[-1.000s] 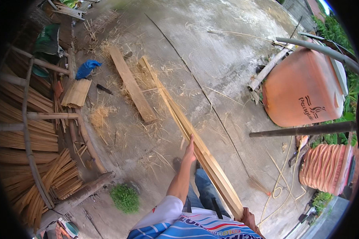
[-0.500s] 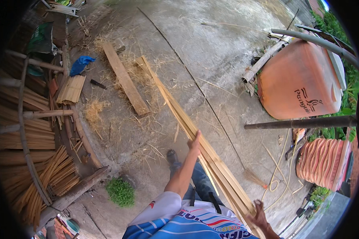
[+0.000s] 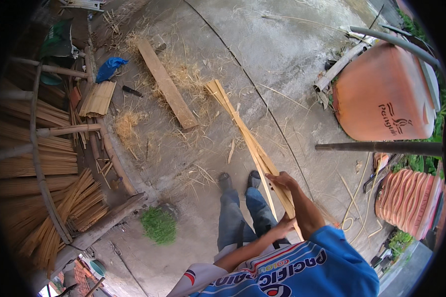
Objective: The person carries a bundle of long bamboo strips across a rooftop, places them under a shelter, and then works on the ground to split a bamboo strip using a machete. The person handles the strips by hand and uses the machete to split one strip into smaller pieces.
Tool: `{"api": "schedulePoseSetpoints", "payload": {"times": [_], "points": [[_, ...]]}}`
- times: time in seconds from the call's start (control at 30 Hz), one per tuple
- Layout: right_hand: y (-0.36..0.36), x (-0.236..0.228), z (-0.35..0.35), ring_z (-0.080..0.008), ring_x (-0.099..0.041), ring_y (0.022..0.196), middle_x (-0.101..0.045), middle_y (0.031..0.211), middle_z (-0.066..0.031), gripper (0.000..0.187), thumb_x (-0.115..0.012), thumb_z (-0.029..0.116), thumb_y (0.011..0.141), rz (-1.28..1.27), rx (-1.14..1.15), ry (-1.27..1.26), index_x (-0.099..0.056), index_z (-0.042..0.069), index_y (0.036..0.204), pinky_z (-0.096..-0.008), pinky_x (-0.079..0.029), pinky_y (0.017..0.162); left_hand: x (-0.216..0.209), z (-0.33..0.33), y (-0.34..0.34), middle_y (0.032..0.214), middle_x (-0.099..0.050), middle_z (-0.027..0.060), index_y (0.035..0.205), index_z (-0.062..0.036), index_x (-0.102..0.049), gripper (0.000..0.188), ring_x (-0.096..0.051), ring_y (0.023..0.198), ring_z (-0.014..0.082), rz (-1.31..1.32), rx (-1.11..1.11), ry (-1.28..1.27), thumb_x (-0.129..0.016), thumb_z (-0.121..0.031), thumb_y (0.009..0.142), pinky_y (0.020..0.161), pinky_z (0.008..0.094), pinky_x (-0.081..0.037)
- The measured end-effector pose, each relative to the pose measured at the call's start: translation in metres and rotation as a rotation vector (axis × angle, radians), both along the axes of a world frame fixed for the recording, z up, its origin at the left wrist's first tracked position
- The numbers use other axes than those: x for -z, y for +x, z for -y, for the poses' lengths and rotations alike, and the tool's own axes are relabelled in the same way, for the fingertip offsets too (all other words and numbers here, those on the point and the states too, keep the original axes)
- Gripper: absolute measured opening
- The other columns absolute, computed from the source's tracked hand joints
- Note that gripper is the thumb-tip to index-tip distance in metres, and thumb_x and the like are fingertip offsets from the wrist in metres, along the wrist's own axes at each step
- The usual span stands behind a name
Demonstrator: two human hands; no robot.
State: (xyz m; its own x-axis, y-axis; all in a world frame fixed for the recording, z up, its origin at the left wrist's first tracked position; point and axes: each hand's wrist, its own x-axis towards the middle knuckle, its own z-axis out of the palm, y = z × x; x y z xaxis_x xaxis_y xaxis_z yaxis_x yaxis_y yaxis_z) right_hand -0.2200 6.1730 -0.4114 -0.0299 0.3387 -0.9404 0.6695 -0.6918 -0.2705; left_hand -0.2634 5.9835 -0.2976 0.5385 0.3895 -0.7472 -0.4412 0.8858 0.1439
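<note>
A bundle of long pale bamboo strips slants across in front of my body, its far ends crossing and fanning apart above the floor. My right hand is closed around it at about its middle, with the arm reaching over from the right. Closer to my body, my left hand grips the near end of the same strips. One thin strip hangs a little apart from the others beside my legs.
A wooden plank lies among straw-like shavings on the concrete. Stacked strips fill a bamboo rack at left. A large orange tank, a dark pole and a ribbed pink container stand right. A green plant grows at lower left.
My left hand has moved down the strips towards my body. The right hand has moved up to their middle. The bundle's far end has shifted right, and the view has shifted slightly.
</note>
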Motion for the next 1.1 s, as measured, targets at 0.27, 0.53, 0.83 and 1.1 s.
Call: {"api": "schedulePoseSetpoints", "payload": {"times": [0.27, 0.53, 0.83, 1.1], "points": [[-0.002, -0.245, 0.011, -0.0206, -0.069, 0.067, -0.07, 0.076, -0.0136, 0.058, -0.083, 0.046, 0.076, 0.015, -0.194, 0.329, -0.069, -0.004, 0.102, -0.0374, -0.054, 0.063, 0.081, -0.071, -0.228, 0.134, -0.06, 0.0171, 0.145, -0.0096, -0.043, 0.068, -0.062, 0.116, 0.0309, -0.235, 0.132, 0.292, -0.06, -0.051, 0.094, 0.096, 0.0394, -0.05], [0.064, -0.297, 0.097, -0.0206, -0.07, 0.075, -0.073, 0.082, -0.0159, 0.069, -0.086, 0.054, 0.07, -0.124, -0.125, 0.412, -0.071, -0.002, 0.107, -0.0354, -0.054, 0.071, 0.043, -0.212, -0.192, 0.152, -0.034, 0.0247, 0.157, -0.0159, -0.017, 0.101, -0.031, 0.143, 0.0376, 0.263, -0.71, 0.134, -0.053, -0.077, 0.085, 0.116, 0.0532, -0.026], [0.063, -0.207, 0.062, -0.0461, -0.029, 0.143, -0.021, 0.157, -0.0304, 0.124, -0.089, 0.058, 0.059, -0.083, -0.311, 0.829, -0.026, 0.008, 0.153, -0.0546, -0.038, 0.109, -0.103, -0.214, -0.135, 0.072, -0.066, 0.0094, 0.114, -0.005, -0.06, 0.047, -0.068, 0.069, 0.0217, -0.179, -0.584, 0.366, -0.065, -0.048, 0.094, 0.069, 0.0363, -0.055], [-0.007, -0.179, 0.008, -0.0265, -0.066, 0.091, -0.069, 0.1, -0.0164, 0.089, -0.088, 0.051, 0.068, -0.284, -0.216, 0.523, -0.054, -0.005, 0.128, -0.0383, -0.052, 0.08, -0.115, -0.233, -0.143, 0.075, -0.062, 0.0048, 0.099, -0.0031, -0.064, 0.033, -0.063, 0.066, 0.0154, -0.526, -0.783, 0.529, -0.07, -0.035, 0.094, 0.066, 0.0309, -0.055]]}}
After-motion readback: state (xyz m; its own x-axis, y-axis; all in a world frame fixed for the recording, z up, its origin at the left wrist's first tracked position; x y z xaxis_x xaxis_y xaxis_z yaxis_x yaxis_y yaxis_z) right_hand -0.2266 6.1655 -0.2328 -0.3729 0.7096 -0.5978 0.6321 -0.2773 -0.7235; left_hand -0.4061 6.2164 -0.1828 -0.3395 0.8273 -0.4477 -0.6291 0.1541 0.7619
